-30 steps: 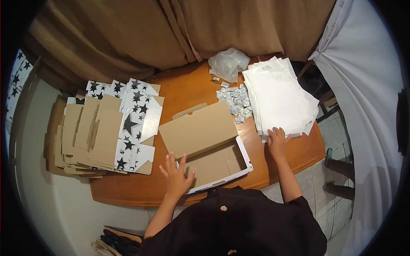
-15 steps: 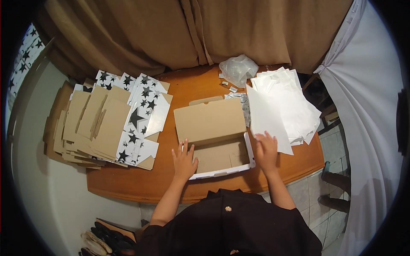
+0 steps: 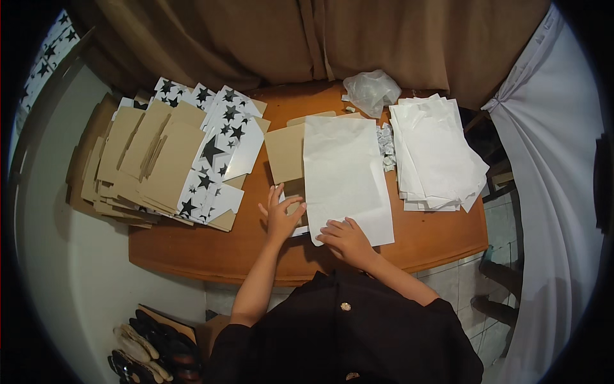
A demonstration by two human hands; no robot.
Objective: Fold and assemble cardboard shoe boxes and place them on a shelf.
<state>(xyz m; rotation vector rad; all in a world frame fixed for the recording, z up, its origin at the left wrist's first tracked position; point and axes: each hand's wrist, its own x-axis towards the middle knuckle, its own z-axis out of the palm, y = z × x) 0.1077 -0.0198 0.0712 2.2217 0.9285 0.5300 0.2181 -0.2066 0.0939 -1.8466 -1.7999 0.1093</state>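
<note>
A white sheet of paper (image 3: 345,169) lies over the brown cardboard box (image 3: 284,153), hiding most of its inside. Its lid panel stands raised at the back, and part of the left side shows. My right hand (image 3: 348,242) grips the sheet at its near edge, fingers on top; the thumb is hidden. Beside the box's front left corner is my left hand (image 3: 283,216), fingers apart, its thumb close to the sheet's left edge. Whether that thumb touches the paper I cannot tell.
A stack of white paper (image 3: 438,153) lies to the right. Flattened cardboard boxes (image 3: 160,153), some star-printed, are piled at the left. Behind the box are a clear plastic bag (image 3: 372,93) and small white packets (image 3: 386,147). Brown curtains (image 3: 384,45) hang at the table's far edge.
My right hand has drawn a sheet leftward off the paper stack and over the box. My left hand stays by the box's left side. The whole view has shifted slightly.
</note>
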